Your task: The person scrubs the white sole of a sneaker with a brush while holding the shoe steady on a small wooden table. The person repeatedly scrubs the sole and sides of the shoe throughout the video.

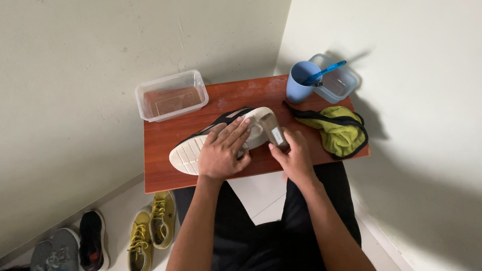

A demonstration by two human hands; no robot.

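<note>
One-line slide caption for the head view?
Left hand steadies a shoe on a red table; right hand holds a brush to it.

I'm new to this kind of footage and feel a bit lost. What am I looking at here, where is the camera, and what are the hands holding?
There is no machine here: one camera worn on a person's head looks down at their own two bare hands. A small reddish-brown wooden table stands in a corner. The left hand presses down on a dark shoe with a white sole, lying on its side. The right hand has its grip on a small brown brush against the shoe. Also on the table: a clear plastic box, a blue cup holding a blue toothbrush, and a yellow-green cloth. More shoes sit on the floor.
</note>
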